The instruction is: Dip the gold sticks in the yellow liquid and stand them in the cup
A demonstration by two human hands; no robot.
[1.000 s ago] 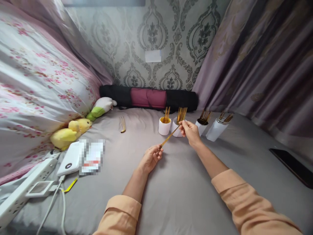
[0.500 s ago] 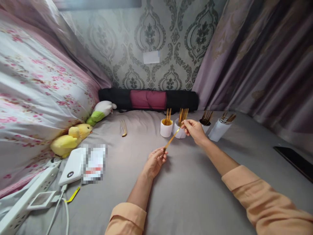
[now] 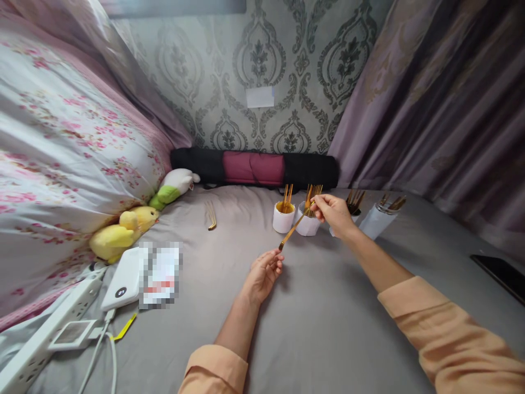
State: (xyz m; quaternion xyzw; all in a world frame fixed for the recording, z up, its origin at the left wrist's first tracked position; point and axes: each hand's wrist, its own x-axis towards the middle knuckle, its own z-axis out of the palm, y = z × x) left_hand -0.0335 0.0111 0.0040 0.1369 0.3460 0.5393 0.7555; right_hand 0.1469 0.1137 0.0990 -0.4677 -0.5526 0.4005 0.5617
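My right hand [image 3: 334, 213] pinches the upper end of a thin gold utensil [image 3: 294, 230], which slants down to the left. The pinch sits just over the second of several white cups [image 3: 307, 226], which holds more gold cutlery. Left of it a first cup [image 3: 284, 220] holds gold pieces too. My left hand [image 3: 264, 273] rests on the grey sheet [image 3: 311, 317] with fingers loosely curled and apart. The utensil's lower tip hangs just above those fingertips; the hand holds nothing.
Two more cups [image 3: 375, 220] of darker cutlery stand right of my hand. Loose gold pieces [image 3: 211, 216] lie to the left. A black and maroon roll [image 3: 254, 167] lies along the wall. Plush toys [image 3: 118, 232], a power bank [image 3: 123, 279] and a power strip [image 3: 41, 334] sit left, and a dark phone [image 3: 498, 271] lies right.
My right hand has drawn the gold utensil up and to the right toward the second cup. Its lower end has left my left hand's fingers, which held it before.
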